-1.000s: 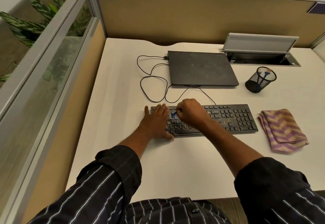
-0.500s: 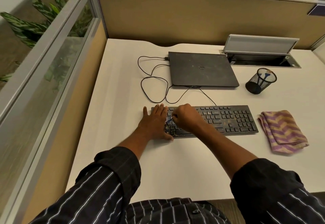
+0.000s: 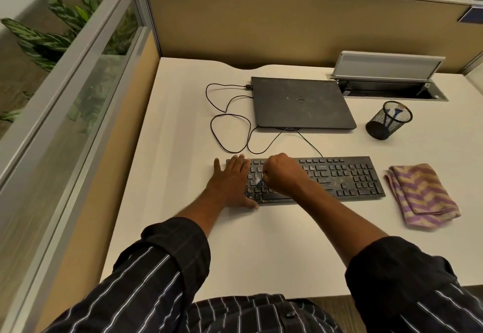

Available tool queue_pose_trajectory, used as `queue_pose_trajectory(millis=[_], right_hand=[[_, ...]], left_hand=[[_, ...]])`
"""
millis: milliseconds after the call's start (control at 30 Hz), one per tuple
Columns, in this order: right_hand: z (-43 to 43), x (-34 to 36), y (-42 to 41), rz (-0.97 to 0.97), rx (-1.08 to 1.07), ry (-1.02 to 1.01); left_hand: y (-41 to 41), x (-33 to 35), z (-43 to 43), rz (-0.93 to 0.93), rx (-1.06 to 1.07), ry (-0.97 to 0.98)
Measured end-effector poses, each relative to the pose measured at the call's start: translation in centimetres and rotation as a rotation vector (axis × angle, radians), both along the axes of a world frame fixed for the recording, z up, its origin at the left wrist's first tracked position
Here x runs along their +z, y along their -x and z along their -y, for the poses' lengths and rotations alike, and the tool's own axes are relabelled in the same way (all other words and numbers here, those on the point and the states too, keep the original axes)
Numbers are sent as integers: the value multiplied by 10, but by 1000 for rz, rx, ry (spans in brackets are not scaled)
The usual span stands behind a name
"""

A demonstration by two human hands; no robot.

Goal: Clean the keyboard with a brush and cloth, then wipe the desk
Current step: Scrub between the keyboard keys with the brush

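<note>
A dusty black keyboard [image 3: 342, 178] lies across the middle of the white desk [image 3: 183, 228]. My left hand [image 3: 231, 182] rests flat on the keyboard's left end, fingers straight. My right hand [image 3: 283, 174] is curled over the left half of the keys and grips a small blue brush [image 3: 260, 181], whose tip touches the keys between the two hands. Most of the brush is hidden in my fist. A folded purple and tan cloth [image 3: 420, 197] lies on the desk just right of the keyboard.
A closed black laptop [image 3: 300, 103] sits behind the keyboard, with a looped black cable [image 3: 230, 126] to its left. A black mesh pen cup [image 3: 388, 120] stands at the right. An open cable hatch [image 3: 386, 82] is behind it. Partition walls enclose the desk at left and back.
My right hand with the brush has shifted slightly left and down over the keys. My left hand has stayed on the keyboard's left end.
</note>
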State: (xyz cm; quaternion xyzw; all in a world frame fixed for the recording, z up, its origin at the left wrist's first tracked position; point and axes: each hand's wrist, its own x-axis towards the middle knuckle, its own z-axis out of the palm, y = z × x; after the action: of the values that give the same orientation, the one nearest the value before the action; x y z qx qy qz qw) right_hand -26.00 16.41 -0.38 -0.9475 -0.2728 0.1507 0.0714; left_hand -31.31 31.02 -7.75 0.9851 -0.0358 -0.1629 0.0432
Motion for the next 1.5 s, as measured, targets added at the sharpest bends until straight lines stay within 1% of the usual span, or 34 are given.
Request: queue_pose_trajectory(millis=[100, 233, 400, 600, 767, 867, 1000, 1200, 1267, 1367, 1433, 1500], right_hand=[[-1, 2, -2, 20, 11, -12], [-3, 5, -5, 105, 43, -70], [-2, 1, 1, 34, 78, 12], [-12, 7, -2, 76, 43, -67], [-15, 1, 7, 20, 58, 3], [-16, 2, 6, 8, 74, -4], [-19, 6, 2, 87, 77, -82], [-18, 3, 5, -2, 88, 17], [-19, 5, 4, -11, 85, -15], [-23, 7, 2, 35, 46, -101], [-25, 5, 3, 39, 43, -82], [-25, 4, 8, 4, 55, -25]], left_hand=[[0, 0, 0, 4, 0, -4], [-1, 0, -1, -3, -2, 5], [1, 1, -5, -22, 0, 12], [6, 0, -11, -12, 16, 16], [7, 1, -14, -21, 23, 30], [9, 4, -16, -22, 18, 30], [9, 5, -17, -26, 8, 19], [9, 3, -22, -32, 22, 31], [10, 3, -24, -37, 18, 30], [10, 2, -24, -32, 14, 34], [10, 2, -24, -33, 14, 30], [11, 2, -24, -37, 22, 42]])
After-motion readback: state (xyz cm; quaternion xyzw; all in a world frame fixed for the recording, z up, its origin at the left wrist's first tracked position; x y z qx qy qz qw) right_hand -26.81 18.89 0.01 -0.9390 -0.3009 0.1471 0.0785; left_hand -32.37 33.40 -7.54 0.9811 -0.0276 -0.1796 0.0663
